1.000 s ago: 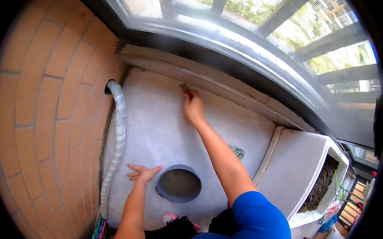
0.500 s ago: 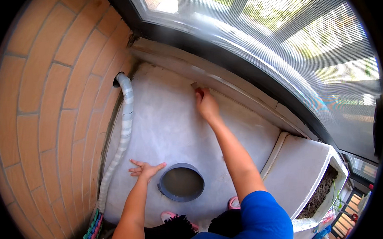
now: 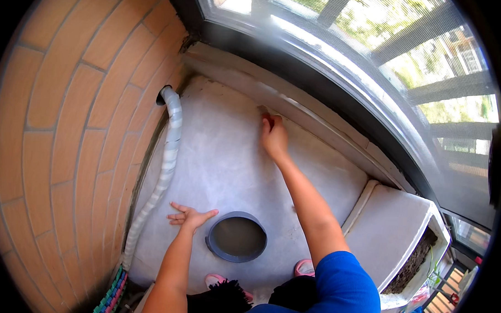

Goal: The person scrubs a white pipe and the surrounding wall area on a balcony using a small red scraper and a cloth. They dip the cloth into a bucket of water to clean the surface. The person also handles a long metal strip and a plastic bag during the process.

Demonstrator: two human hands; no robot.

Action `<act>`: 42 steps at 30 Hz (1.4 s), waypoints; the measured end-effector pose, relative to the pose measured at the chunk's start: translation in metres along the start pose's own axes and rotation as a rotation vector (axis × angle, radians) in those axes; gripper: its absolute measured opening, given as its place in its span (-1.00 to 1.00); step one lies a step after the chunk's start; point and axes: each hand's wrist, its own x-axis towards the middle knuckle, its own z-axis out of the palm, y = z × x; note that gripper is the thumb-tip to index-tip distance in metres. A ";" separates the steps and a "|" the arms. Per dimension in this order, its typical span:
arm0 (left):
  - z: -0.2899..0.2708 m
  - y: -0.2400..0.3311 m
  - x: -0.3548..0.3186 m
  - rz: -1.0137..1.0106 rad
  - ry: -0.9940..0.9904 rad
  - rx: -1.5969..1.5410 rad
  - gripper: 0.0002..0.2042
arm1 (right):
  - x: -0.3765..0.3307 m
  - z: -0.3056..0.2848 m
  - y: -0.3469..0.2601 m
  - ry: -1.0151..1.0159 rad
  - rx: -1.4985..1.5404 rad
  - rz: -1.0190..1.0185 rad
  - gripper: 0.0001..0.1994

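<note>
Far left: orange-brown brick wall (image 3: 69,122), curving down the whole left side. No packages, labels or signs readable anywhere we can see.

Next to it: a white wrapped flexible hose (image 3: 164,175) comes out of a hole in the brick near the top and runs down along the wall edge of the flat pale grey concrete-look surface (image 3: 223,150). At its bottom end, a striped multicolour woven mat (image 3: 108,298) shows just at the corner.

Our left hand (image 3: 189,216) is open, fingers spread, palm down flat on the surface, just left of a dark grey round plastic ring with a recessed centre (image 3: 236,237). Hand is near the ring's rim, not touching it as far as we can tell.

Below the ring: pink shoe tips (image 3: 218,279) and a black fuzzy item (image 3: 223,296), partly hidden by our arms.

Our right hand (image 3: 273,136) is reached far forward, fingers curled and pressed at the back edge of the surface, where it meets the light raised ledge (image 3: 318,117) under the window. Something small may be under the fingers; we cannot tell what.

Right: white rectangular planter box (image 3: 394,233), dark soil showing along its far side. Above it, dark-framed window with mesh screen (image 3: 407,79), greenery outside.
</note>
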 end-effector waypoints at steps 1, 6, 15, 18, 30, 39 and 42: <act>-0.001 0.001 -0.002 0.004 -0.005 -0.006 0.55 | 0.002 0.003 0.006 0.030 0.116 -0.003 -0.77; 0.001 -0.002 0.003 0.016 0.001 0.008 0.55 | 0.001 0.015 0.009 0.062 0.477 0.190 -0.75; -0.002 0.000 0.003 0.008 -0.032 0.016 0.53 | -0.003 0.010 0.008 0.018 0.534 0.244 -0.73; 0.000 0.000 0.006 0.012 -0.024 0.015 0.53 | -0.003 0.010 0.009 0.014 0.394 0.154 -0.74; -0.004 0.002 -0.002 0.024 -0.014 0.017 0.52 | 0.024 0.000 -0.022 -0.227 -0.207 -0.242 -0.80; 0.002 -0.003 0.007 0.021 -0.012 -0.005 0.55 | 0.021 0.017 -0.022 -0.120 -0.216 -0.153 -0.78; 0.002 -0.004 0.007 0.009 -0.011 0.006 0.55 | 0.023 0.007 -0.017 -0.159 -0.212 -0.167 -0.78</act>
